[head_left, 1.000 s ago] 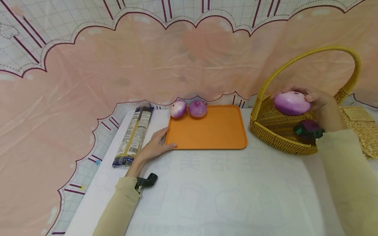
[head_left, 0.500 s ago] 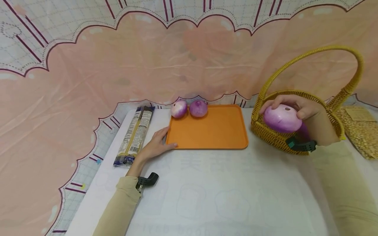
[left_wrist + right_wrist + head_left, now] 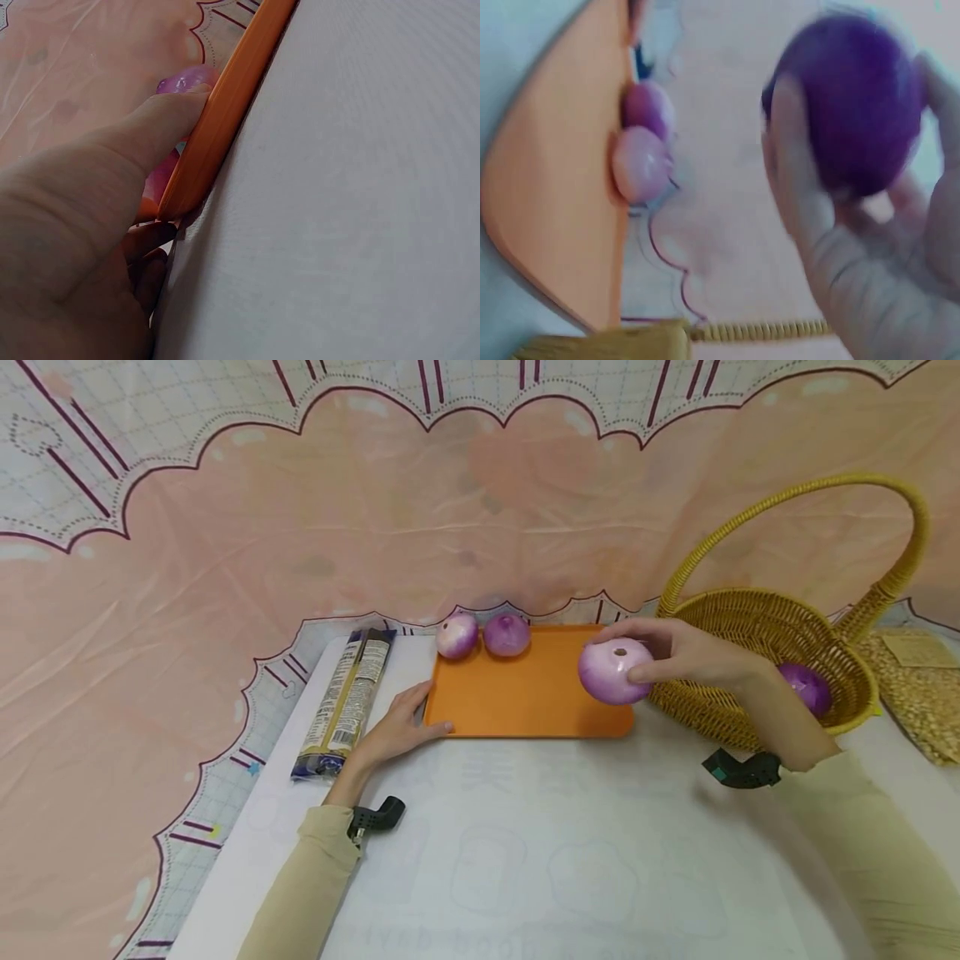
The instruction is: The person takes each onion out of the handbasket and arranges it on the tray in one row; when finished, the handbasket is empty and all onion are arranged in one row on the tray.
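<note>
The right hand [image 3: 678, 653] pinches a round pale purple onion [image 3: 611, 675] between thumb and fingers, raised at the right end of an orange tray [image 3: 517, 697] on the white desk [image 3: 525, 843]. The left hand [image 3: 396, 728] pinches the tray's near left corner, its thumb over the rim. A white-and-purple onion [image 3: 457, 636] and a purple onion [image 3: 507, 634] sit side by side at the far left corner. To the right, a wicker basket [image 3: 697, 714] holds another onion [image 3: 807, 687].
</note>
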